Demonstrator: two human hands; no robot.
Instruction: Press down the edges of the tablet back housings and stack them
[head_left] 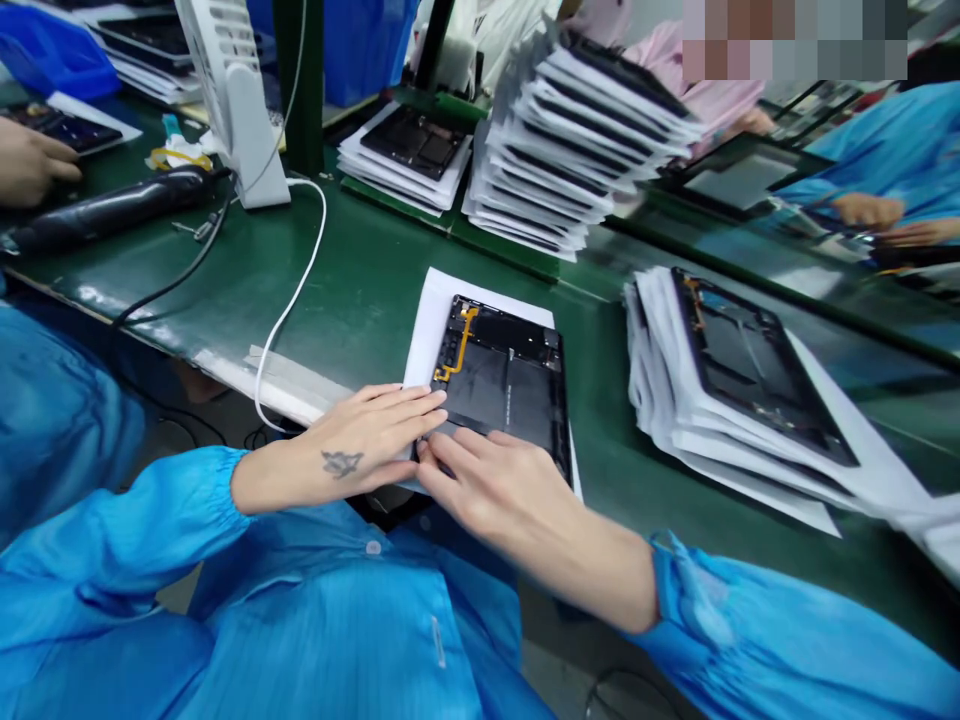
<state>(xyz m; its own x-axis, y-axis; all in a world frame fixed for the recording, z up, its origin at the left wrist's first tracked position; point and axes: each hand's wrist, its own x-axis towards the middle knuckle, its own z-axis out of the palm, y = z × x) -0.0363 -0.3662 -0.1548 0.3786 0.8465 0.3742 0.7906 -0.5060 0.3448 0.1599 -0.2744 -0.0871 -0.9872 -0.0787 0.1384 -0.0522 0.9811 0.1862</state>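
An opened tablet housing (534, 395) lies on a white foam-like sheet (429, 310) before me, its black inner parts facing up. An orange flex cable (465, 345) runs along its left side. My left hand (379, 432) lies flat with fingers stretched out, the tips on the housing's left edge near the close corner. Right beside it, my right hand (506, 485) rests over the near edge, its fingers bent and pressed together at that same corner. Whatever the right fingertips pinch there is hidden.
A tall stack of sheets and tablet parts (540, 150) stands at the back, a lower stack (720, 430) on the right. At left are a white fan (244, 120), a white cable (307, 270), a black cylindrical tool (112, 208) and another person's hand (34, 165).
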